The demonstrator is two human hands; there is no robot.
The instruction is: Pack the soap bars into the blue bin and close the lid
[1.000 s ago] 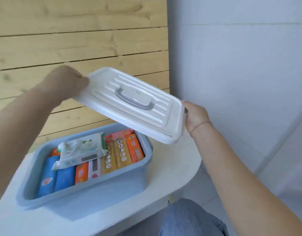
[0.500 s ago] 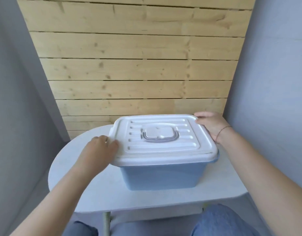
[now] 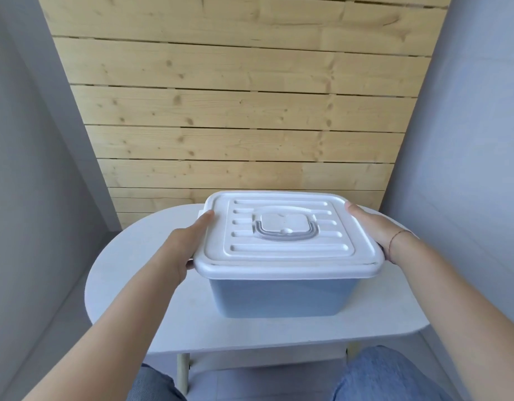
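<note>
On the rounded white table [image 3: 140, 314], head view: blue bin [image 3: 282, 298] with its white lid [image 3: 287, 256] seated on top, so the contents are hidden and no soap bars can be seen. Lid is smooth moulded plastic with raised parallel ribs and a grey handle [image 3: 284, 231] folded flat at centre. Left hand [image 3: 189, 244] grips the lid's left edge, fingers curled beneath and out of sight; right hand [image 3: 371, 227] clasps the right edge, its palm side concealed by the rim. Behind stands a knotty horizontal plank wall [image 3: 235, 111]. Denim-clad knees [image 3: 386, 374] are cut off below.
</note>
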